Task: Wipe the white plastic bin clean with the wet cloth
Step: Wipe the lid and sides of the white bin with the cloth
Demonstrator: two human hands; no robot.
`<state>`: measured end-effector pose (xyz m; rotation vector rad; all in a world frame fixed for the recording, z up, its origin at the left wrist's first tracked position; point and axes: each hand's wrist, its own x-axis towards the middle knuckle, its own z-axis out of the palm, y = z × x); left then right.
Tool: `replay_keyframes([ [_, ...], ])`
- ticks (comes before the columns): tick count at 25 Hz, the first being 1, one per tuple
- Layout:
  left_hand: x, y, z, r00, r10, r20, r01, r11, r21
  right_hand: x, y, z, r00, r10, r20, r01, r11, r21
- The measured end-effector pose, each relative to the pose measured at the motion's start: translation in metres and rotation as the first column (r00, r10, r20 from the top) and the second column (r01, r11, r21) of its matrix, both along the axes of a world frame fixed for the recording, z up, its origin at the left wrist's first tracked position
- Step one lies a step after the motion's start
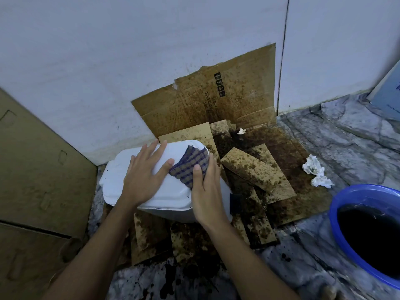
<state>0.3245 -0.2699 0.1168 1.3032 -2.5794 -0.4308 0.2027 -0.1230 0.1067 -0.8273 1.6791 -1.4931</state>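
Forearms reach in from the near edge to the bin (171,197), which stands against the wall (86,61) on stained cardboard (249,169), left of centre. On its lid the left hand (145,172) lies flat, fingers spread and straight. Beside it, the right hand (205,191) holds the checked cloth (188,167) at the lid's right rim, thumb pressed on top; its other fingers curl over the edge, out of sight. Crumpled tissues (312,167) lie to the right, and a blue basin (346,204) of dark liquid sits at the near right. The risks, as I judge them: a hard stroke could skid or tip the bin on the loose cardboard pieces, the trailing cloth could pick up grime from them and smear it back, and a rinse in that dark liquid may only dirty the cloth again.
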Motion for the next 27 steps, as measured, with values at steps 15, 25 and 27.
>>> replay_keyframes([
  [15,-0.009,0.005,0.001,0.999,0.003,0.038,-0.004,1.0,0.01,-0.049,-0.056,-0.008,0.995,-0.09,0.044,0.09,0.996,0.003],
  [25,-0.01,-0.001,-0.002,0.999,0.003,0.045,-0.003,1.0,-0.008,0.04,0.017,-0.027,0.986,-0.163,0.029,0.164,0.986,-0.033],
  [27,-0.006,-0.001,-0.001,1.0,0.005,0.021,-0.005,1.0,0.004,0.057,0.017,-0.03,0.978,-0.208,-0.005,0.207,0.975,-0.075],
])
